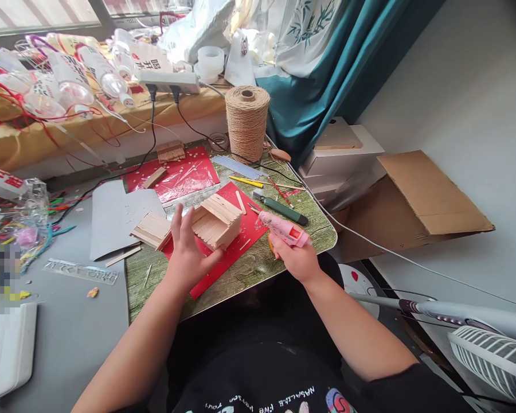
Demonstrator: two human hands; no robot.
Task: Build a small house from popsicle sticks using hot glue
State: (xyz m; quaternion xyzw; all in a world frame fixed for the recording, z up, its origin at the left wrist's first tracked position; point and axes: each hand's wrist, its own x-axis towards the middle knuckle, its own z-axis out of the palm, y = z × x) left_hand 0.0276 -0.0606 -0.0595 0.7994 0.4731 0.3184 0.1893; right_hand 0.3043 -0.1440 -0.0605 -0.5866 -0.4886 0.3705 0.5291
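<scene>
My right hand (298,261) is wrapped round a pink hot glue gun (281,226), its nozzle pointing left toward a small wooden stick box (223,221). The box is tilted on a red sheet (208,276), its hollow inside showing. Close against the box's left side is my left hand (187,255), fingers raised and spread, thumb by the lower edge; whether it touches the wood I cannot tell. Left of that hand lies a flat panel of joined sticks (150,228). Loose sticks (241,202) and scraps are scattered on the red sheet.
A green utility knife (281,207), yellow pencil (246,182) and glue sticks (238,167) lie behind the glue gun. A big twine spool (247,123) stands at the back. Cables from a power strip (167,81) cross the table. A cardboard box (430,195) is at right.
</scene>
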